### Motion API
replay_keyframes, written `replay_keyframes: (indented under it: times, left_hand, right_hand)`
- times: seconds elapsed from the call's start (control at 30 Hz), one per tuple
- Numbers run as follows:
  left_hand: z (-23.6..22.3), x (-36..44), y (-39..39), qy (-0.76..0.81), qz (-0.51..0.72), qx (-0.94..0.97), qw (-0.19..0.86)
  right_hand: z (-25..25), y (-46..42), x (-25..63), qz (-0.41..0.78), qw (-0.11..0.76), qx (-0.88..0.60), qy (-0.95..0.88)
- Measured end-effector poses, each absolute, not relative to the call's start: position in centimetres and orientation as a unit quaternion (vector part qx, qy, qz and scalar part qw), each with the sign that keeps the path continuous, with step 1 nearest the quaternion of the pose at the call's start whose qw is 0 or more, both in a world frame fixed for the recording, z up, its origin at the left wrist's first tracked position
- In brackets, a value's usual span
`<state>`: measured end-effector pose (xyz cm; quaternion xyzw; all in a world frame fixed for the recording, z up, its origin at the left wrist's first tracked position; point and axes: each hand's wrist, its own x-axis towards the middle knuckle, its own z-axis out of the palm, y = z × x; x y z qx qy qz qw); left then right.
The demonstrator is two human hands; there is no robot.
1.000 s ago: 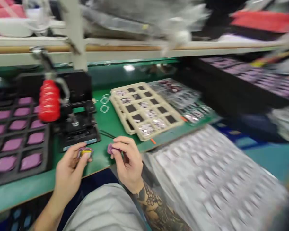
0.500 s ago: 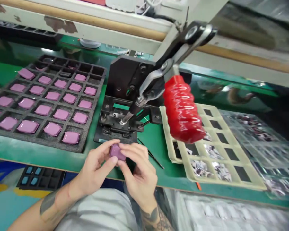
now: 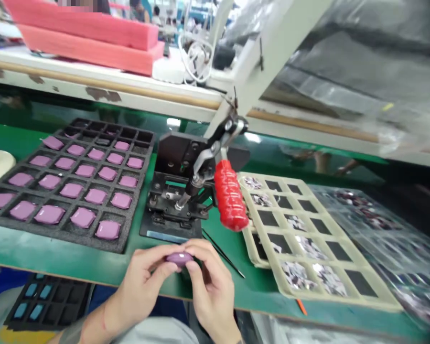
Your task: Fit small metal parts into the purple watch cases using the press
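Left hand [image 3: 141, 282] and right hand [image 3: 213, 291] have dropped lower, fingers [image 3: 200, 258] of both gripping one pink pad [image 3: 179, 259], just in front of the press [image 3: 174, 205] on the counter [image 3: 261, 291].

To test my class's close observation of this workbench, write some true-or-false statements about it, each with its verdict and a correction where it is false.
1. The left hand and right hand both hold a lilac rounded-square piece. True.
2. The hand press with a red grip stands to the left of the black foam tray. False: it stands to the tray's right.
3. Every cell of the black foam tray holds a lilac piece. False: the cells of the farthest row look empty.
4. A thin dark tool lies on the green mat beside the press. True.
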<state>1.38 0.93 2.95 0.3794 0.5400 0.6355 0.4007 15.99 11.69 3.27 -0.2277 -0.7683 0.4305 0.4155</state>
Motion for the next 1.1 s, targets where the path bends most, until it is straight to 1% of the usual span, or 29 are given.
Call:
replay_keyframes:
  times: [0.13,0.2,0.4,0.47,0.53,0.6,0.67,0.7,0.73,0.8,0.83,0.87,0.93,1.0,1.07,1.1]
  left_hand:
    - [3.0,1.7,0.9,0.556,0.644,0.402,0.339]
    - [3.0,1.8,0.8,0.558,0.643,0.406,0.332]
    - [3.1,1.9,0.9,0.530,0.641,0.382,0.402]
    - [3.2,1.5,1.1,0.533,0.646,0.354,0.416]
    - [3.3,0.9,1.3,0.550,0.638,0.342,0.416]
    - [3.1,0.3,1.4,0.563,0.627,0.348,0.410]
    - [2.4,0.0,1.4,0.559,0.627,0.348,0.416]
    - [2.0,-0.1,1.3,0.555,0.626,0.346,0.425]
    - [1.5,-0.1,1.1,0.552,0.624,0.346,0.432]
    - [0.6,-0.1,0.8,0.561,0.610,0.361,0.428]
    - [0.2,-0.2,0.7,0.567,0.602,0.375,0.419]
    - [0.0,-0.4,0.6,0.574,0.594,0.391,0.406]
    - [-0.1,-0.7,0.6,0.583,0.586,0.414,0.381]
    - [0.3,-0.8,0.5,0.590,0.579,0.427,0.365]
    - [0.9,-0.8,0.4,0.596,0.574,0.439,0.351]
    - [1.2,-0.7,0.3,0.597,0.572,0.446,0.343]
  right_hand:
    - [3.3,11.7,16.0,0.418,0.424,-0.190,-0.781]
    - [3.3,11.7,15.8,0.420,0.426,-0.183,-0.780]
    - [2.6,11.5,15.9,0.379,0.428,-0.205,-0.794]
    - [3.2,11.8,16.1,0.345,0.425,-0.226,-0.806]
    - [5.1,12.6,16.3,0.290,0.456,-0.249,-0.804]
    - [8.5,13.8,16.0,0.227,0.537,-0.241,-0.776]
    - [12.4,15.5,15.1,0.155,0.631,-0.179,-0.739]
    - [14.2,16.3,14.4,0.108,0.642,-0.143,-0.745]
    - [15.7,17.2,13.6,0.078,0.615,-0.116,-0.776]
    - [17.6,18.7,11.8,0.052,0.525,-0.036,-0.849]
    - [18.1,19.4,11.0,0.049,0.493,0.002,-0.869]
    - [18.5,19.8,10.2,0.048,0.490,0.039,-0.869]
    - [19.1,20.1,8.8,0.058,0.530,0.089,-0.842]
    - [20.3,19.5,7.7,0.126,0.579,0.073,-0.802]
    - [21.9,18.7,7.1,0.206,0.600,0.011,-0.773]
    - [22.6,18.4,7.0,0.224,0.607,-0.019,-0.763]
